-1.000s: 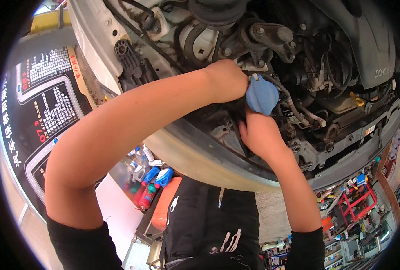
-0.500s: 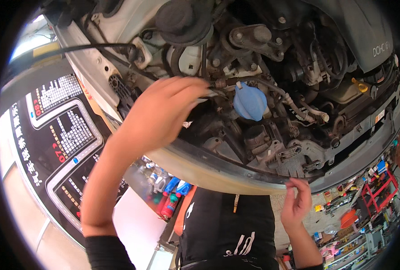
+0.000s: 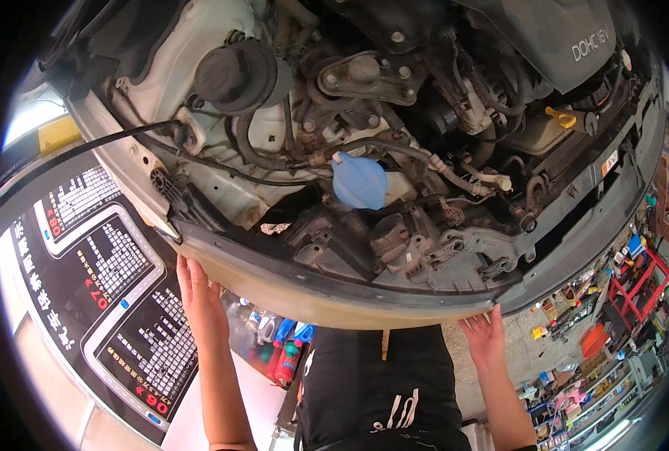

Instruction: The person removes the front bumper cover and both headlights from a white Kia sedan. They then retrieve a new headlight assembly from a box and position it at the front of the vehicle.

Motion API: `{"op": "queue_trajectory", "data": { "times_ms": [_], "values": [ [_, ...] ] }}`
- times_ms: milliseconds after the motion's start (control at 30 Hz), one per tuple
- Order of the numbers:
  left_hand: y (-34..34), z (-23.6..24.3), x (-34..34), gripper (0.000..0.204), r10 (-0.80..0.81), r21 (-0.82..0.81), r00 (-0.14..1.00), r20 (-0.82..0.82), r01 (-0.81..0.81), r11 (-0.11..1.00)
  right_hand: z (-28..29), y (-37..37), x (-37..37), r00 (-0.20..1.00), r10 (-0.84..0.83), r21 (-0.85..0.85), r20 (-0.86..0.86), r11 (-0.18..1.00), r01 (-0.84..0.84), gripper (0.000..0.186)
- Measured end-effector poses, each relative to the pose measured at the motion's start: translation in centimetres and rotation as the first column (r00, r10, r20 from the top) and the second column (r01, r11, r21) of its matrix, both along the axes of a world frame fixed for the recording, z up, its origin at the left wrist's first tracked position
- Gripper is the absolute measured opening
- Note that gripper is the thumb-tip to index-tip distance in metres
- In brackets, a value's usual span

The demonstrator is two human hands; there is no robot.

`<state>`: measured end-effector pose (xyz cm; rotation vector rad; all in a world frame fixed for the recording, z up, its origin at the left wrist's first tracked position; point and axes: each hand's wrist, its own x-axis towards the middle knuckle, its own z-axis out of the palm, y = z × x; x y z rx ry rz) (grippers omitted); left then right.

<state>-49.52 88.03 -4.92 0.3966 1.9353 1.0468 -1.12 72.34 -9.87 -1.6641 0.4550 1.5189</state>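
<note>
Below me lies a car's open engine bay, bordered at the front by a curved cream-coloured bumper (image 3: 334, 310). My left hand (image 3: 204, 301) is at the bumper's left end, its fingers stretched up against the edge. My right hand (image 3: 486, 340) has its fingers spread, tips at the bumper's lower right edge. Neither hand shows anything held. Behind the bumper, nearest the middle, sits a blue flip-top reservoir cap (image 3: 359, 181). A black headlight housing (image 3: 334, 259) lies between it and the bumper, towards the left.
A black engine cover (image 3: 552, 37) and a yellow dipstick handle (image 3: 561, 117) are at far right. A black round cap (image 3: 233, 75) is at upper left. Printed board (image 3: 116, 278) stands left; bottles (image 3: 285, 353) and a red rack (image 3: 641, 289) are on either side below.
My left hand has come down from over the engine bay to the bumper's left end. My right hand has opened its fingers at the bumper edge. The view has shifted to the right.
</note>
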Motion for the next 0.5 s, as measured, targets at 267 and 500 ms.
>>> {"op": "queue_trajectory", "data": {
  "times_ms": [267, 500],
  "values": [
    [1.0, -0.1, 0.1, 0.073, 0.002, -0.038, 0.998, 0.058, 0.001, 0.999, -4.2, -3.7, 0.8, 0.996, 0.011, 0.183, 0.092, 0.983, -0.028, 0.052],
    [1.1, -0.1, 0.1, 0.073, -0.018, -0.068, 0.999, 0.041, 0.021, 0.997, -5.7, -6.4, 3.8, 0.998, 0.035, 0.35, -0.045, 0.937, -0.017, 0.054]
  ]
}}
